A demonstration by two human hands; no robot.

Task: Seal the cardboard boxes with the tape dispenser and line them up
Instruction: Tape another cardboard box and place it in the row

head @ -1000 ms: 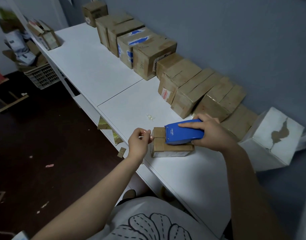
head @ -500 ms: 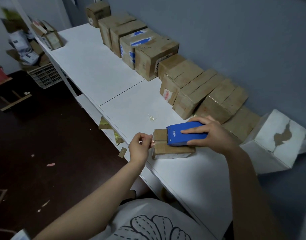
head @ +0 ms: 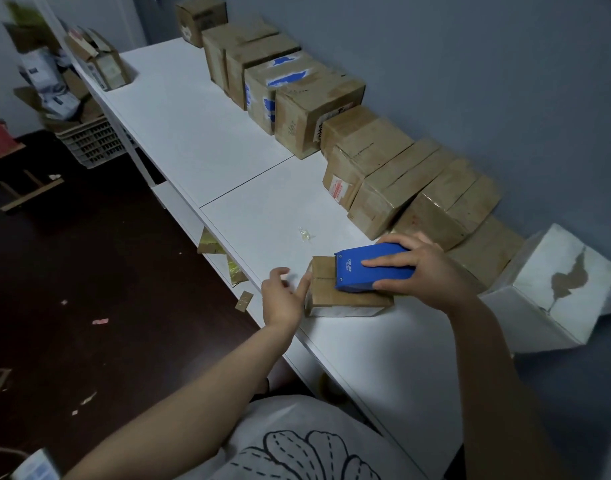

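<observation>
Against the grey wall (head: 470,64), taped boxes (head: 383,157) lined the white desk (head: 200,133), and near its front edge my right hand (head: 425,268) gripped the tape dispenser (head: 369,271) on the small box (head: 345,299) seam while my left hand (head: 283,299), fingers loose, touched its end to steady it.

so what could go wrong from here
1. The left hand only touches the end of the small box with straight fingers, so a pull from the tape dispenser in the right hand may drag the box and skew the tape.
2. The box sits near the front edge of the table; a slide could tip it off.
3. The left fingertips lie close to the dispenser's front end, so they might get nicked.
</observation>
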